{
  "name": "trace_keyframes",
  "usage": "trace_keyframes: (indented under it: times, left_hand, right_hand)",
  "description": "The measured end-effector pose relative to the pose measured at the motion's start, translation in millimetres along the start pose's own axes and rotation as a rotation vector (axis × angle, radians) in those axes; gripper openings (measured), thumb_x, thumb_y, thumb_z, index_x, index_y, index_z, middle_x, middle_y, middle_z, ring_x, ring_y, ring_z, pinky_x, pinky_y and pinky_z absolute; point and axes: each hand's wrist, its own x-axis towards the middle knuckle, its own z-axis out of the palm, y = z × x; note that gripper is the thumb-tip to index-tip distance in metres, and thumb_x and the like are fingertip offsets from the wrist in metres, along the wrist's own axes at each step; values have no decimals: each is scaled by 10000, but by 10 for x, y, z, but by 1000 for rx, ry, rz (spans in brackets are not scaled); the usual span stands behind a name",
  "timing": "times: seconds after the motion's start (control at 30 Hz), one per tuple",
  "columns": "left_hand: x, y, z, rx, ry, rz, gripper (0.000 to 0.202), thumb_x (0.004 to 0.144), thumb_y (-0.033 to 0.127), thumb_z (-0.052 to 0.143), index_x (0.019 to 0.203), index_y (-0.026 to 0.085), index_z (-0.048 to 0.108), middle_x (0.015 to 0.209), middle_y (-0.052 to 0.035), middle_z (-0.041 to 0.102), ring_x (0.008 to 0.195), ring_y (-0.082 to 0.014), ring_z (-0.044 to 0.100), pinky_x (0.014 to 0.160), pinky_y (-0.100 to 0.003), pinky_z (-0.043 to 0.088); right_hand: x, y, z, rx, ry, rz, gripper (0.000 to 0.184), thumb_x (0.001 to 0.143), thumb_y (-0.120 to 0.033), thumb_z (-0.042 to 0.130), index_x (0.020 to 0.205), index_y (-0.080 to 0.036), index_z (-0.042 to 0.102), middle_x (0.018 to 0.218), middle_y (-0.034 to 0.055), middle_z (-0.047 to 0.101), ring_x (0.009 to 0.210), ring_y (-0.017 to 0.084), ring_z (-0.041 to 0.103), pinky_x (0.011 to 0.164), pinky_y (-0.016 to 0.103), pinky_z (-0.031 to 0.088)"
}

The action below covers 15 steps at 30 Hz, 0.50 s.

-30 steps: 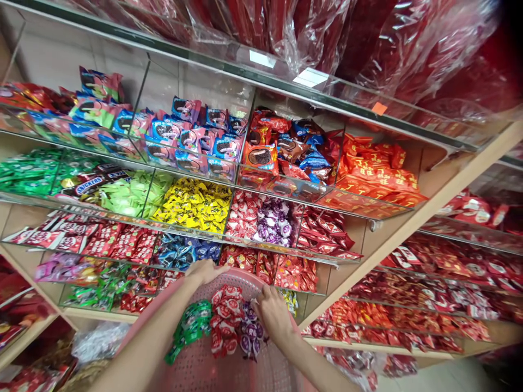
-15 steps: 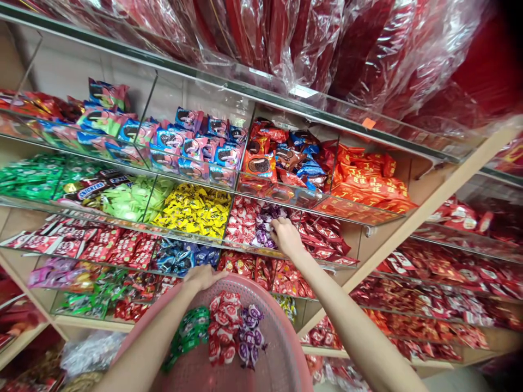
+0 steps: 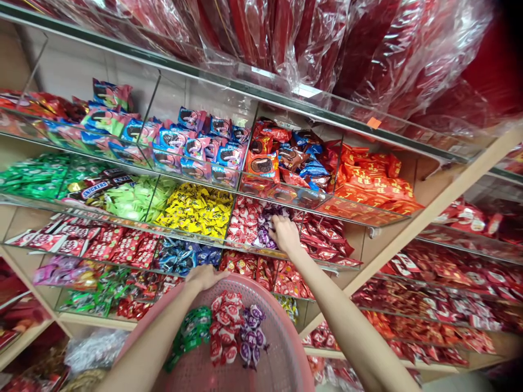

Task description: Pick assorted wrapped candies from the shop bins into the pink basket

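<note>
My left hand (image 3: 205, 277) grips the far rim of a pink plastic basket (image 3: 292, 326), fingers over the edge. Inside the basket lie green-wrapped candies (image 3: 196, 325), red-and-white wrapped candies (image 3: 225, 326) and purple-and-white wrapped candies (image 3: 253, 333) in separate groups. My right hand (image 3: 285, 234) reaches over the glass front of a shelf bin, with its fingers curled in among purple-wrapped candies (image 3: 263, 226). How many it holds is hidden. Beside that bin are red-and-white candies (image 3: 242, 218) on the left and dark red packets (image 3: 324, 239) on the right.
Glass-fronted shelves (image 3: 229, 185) with dividers hold yellow candies (image 3: 198, 209), blue cookie packs (image 3: 175, 139), orange packets (image 3: 376, 179) and Snickers bars (image 3: 96, 189). Plastic-wrapped red goods (image 3: 302, 38) sit above. A slanting wooden upright (image 3: 433, 218) stands on the right.
The right hand stays at the purple candies' bin, its fingers shifting slightly among them. The left hand keeps its hold on the basket. The view shifts a little.
</note>
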Motion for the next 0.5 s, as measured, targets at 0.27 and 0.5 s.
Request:
trace_keyframes:
  times: [0.27,0.5]
  left_hand:
    - [10,15,-10,7,-30,0,811,612,808,205,809,195,698,958,-156,680,924,-335,604,770,-415,454]
    - [-4,46,-34,23,-42,-16,829,611,809,197,835,188,697,989,-157,672,939,-334,599,775,-416,451]
  right_hand:
    - [-459,-69,-431,334,166,-50,182,826,-256,456,983,-183,512,935,71,564,879,202,492,754,298,349]
    - [-1455,-491,-119,682,-134,-85,109,775,-211,520,883,-203,529,817,10,574,761,144,522,655,232,367]
